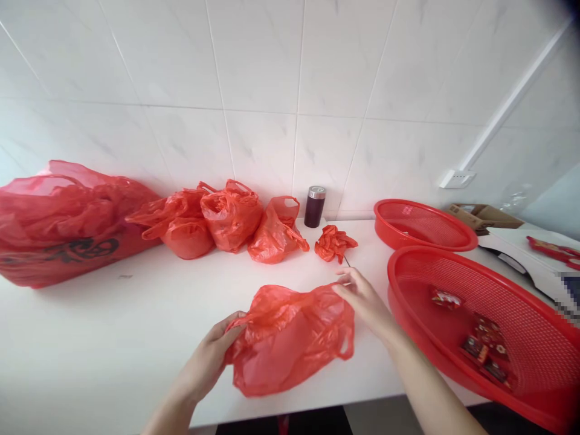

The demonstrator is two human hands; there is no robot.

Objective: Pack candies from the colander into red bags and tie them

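A thin red plastic bag (290, 350) is spread out over the front of the white table, its mouth partly open. My left hand (212, 350) pinches the bag's left side, with thumb and fingers closed on the plastic. At the bag's upper right edge, my right hand (356, 290) has its thumb against the plastic and its fingers bent above it. One handle loop hangs at the bag's lower right corner. Just beyond my right hand lies a crumpled red bag (334, 243).
Along the tiled wall stand a large red bag (67, 223), several filled red bags (232, 214) and a dark tumbler (314, 208). To the right, a big red basket (403, 284) holds a few small packets (487, 344). Behind it are another red basket (385, 232) and a cardboard box (489, 214).
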